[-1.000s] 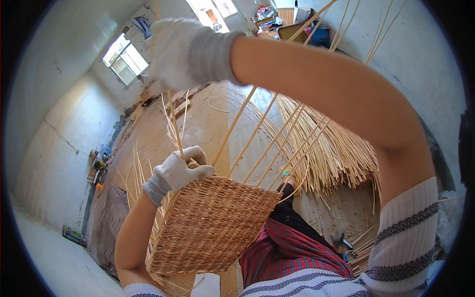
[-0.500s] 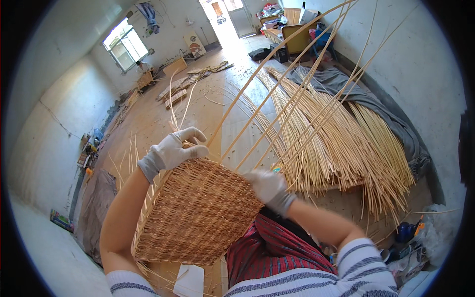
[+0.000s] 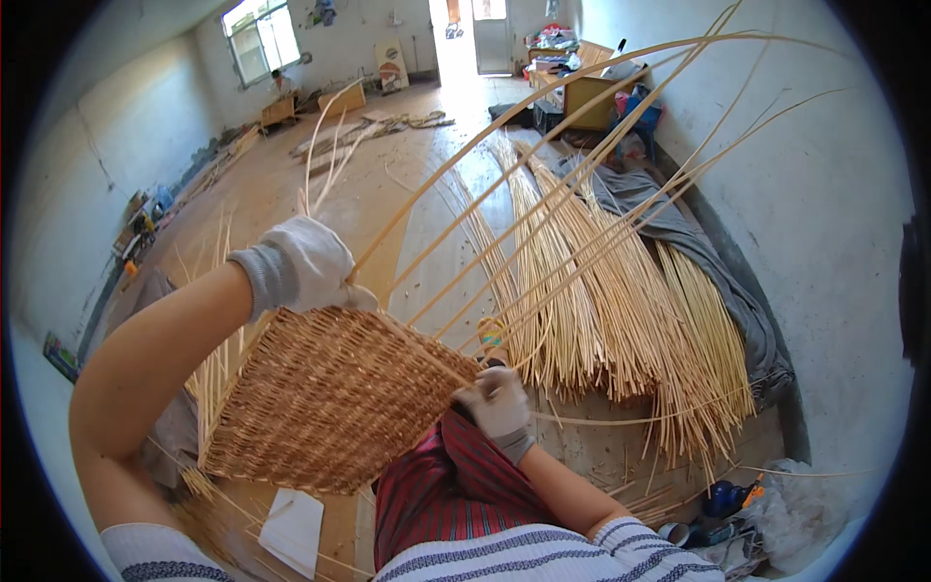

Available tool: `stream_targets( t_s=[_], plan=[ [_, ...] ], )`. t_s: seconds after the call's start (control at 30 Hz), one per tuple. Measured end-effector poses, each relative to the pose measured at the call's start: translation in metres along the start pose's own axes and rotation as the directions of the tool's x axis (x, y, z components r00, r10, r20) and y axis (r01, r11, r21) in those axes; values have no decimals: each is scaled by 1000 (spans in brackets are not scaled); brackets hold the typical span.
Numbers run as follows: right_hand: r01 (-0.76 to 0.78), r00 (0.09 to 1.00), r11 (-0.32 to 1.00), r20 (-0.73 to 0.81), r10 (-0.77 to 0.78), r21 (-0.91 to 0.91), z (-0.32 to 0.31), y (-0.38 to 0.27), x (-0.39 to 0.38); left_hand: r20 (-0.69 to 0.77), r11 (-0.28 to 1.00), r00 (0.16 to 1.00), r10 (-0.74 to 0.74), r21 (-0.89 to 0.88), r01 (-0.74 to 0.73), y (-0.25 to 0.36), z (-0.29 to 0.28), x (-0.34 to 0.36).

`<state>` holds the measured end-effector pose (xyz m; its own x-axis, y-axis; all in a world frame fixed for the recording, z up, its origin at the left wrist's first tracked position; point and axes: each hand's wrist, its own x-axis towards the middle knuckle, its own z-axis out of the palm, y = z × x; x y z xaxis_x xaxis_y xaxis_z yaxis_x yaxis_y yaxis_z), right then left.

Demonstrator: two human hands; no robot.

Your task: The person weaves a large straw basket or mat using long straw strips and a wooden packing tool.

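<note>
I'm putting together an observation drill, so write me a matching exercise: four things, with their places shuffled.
Things
1. Left hand
2. Right hand
3. White sheet
4. Grey cloth

Places
A. Along the right side of the rod pile
B. At the right corner of the woven piece
C. Near the picture's lower edge
D. At the woven piece's upper edge

Pairs: 1-D; 2-B; 3-C; 4-A

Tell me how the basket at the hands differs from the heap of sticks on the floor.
The basket is tightly woven, while the heap of sticks lies loose and fanned out. The basket is mostly reddish brown; the sticks are paler, straw-coloured. The left hand is at the basket's top edge and the right hand by its right corner; neither touches the heap. Both show many thin strands.
</note>
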<state>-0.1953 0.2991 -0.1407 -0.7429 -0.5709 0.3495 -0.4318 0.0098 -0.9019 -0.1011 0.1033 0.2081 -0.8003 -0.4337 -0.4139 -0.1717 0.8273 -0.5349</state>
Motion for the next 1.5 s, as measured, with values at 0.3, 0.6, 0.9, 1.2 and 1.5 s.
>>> stream_targets(
  t_s=[0.3, 0.6, 0.9, 1.2, 1.5],
  plan=[
    [-252, 885, 753, 460, -75, 608, 51, 18, 103, -50, 987, 990, -134, 79, 137, 19, -2, -70],
    [564, 818, 813, -32, -574, -147, -17, -227, 248, -387, 886, 809, -442, -47, 462, -20, 80, -231],
    [707, 656, 535, 148, -740, -462, -61, -284, 241, -768, 851, 474, -431, -170, 497, -46, 138, -252],
    [489, 791, 780, 575, -208, -391, 15, -91, 194, -510, 568, 510, -692, -821, -51, 21, 292, -65],
    [349, 800, 765, 597, 57, -541, 43, 75, 173, -381, 580, 683, -623, -811, 77, 109, 352, 30]
  ],
)
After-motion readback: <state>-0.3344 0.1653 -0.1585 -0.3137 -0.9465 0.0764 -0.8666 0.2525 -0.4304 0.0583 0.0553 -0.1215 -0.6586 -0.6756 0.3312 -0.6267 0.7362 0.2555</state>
